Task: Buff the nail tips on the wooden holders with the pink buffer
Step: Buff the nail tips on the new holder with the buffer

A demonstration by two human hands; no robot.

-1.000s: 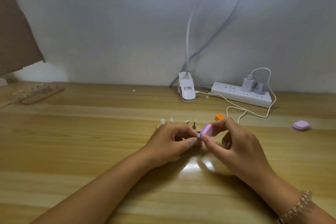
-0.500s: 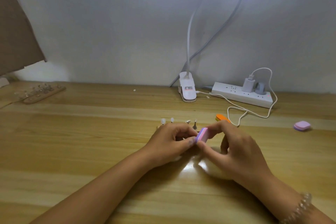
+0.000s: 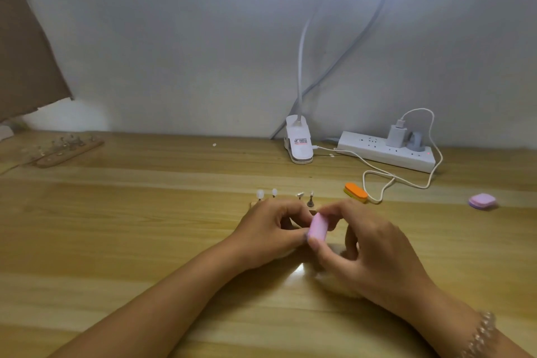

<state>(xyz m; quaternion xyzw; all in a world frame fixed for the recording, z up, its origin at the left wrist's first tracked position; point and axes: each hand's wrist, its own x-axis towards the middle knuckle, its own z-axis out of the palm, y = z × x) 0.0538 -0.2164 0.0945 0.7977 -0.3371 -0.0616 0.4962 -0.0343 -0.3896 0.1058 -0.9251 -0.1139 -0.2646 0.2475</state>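
Note:
My right hand (image 3: 366,244) pinches the pink buffer (image 3: 317,226) between thumb and fingers at the middle of the table. The buffer stands on edge against my left hand (image 3: 270,229), whose curled fingers hold something small that I cannot make out. Just behind my left hand, a row of nail tips (image 3: 274,192) on small stands rises from a wooden holder that the hand mostly hides. A second wooden holder (image 3: 68,151) with several clear tips lies at the far left.
An orange buffer block (image 3: 356,192) and a lilac pad (image 3: 482,200) lie to the right. A lamp clamp (image 3: 299,144), a white power strip (image 3: 386,151) and a looping white cable (image 3: 406,180) sit along the wall.
The right hand has slid the buffer toward me and down along the left fingertips, turning its broad pink face toward the camera. The left hand stays in place.

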